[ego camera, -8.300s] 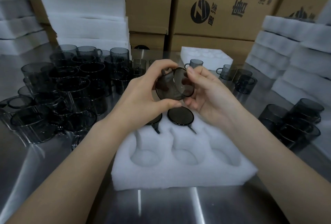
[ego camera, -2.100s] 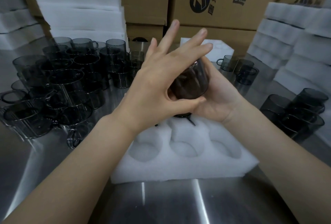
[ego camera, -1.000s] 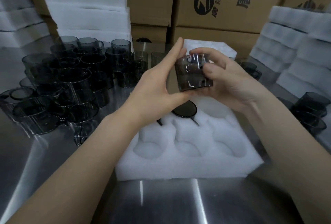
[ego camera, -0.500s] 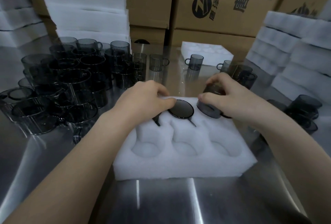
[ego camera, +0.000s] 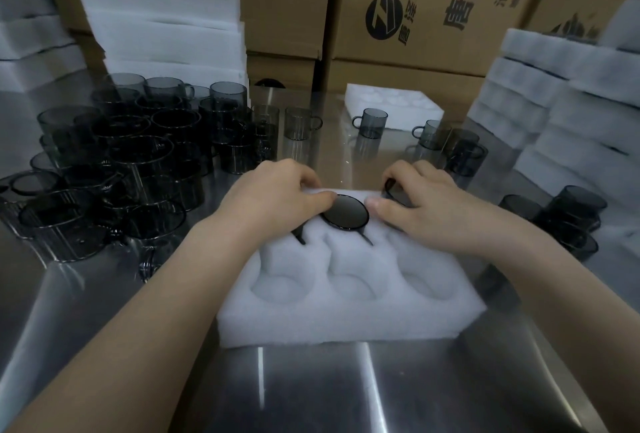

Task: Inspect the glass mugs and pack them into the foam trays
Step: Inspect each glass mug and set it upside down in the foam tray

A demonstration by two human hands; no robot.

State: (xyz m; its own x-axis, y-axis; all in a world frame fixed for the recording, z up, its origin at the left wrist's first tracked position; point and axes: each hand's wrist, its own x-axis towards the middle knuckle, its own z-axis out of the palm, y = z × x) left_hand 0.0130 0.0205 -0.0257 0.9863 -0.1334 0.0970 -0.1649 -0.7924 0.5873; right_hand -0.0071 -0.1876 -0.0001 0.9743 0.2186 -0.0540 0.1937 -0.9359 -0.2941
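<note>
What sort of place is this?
Probably a packing station in a glassware factory or warehouse: printed cardboard cartons stacked behind a steel table, piles of foam trays, and dozens of loose glass mugs.

Dim, cool light comes from overhead. Pale glare streaks run down the steel tabletop (ego camera: 311, 391). Wide-angle distortion tilts the cartons (ego camera: 433, 34) and foam stacks (ego camera: 571, 121) toward the edges, and the near forearms (ego camera: 104, 363) look slightly soft.
</note>
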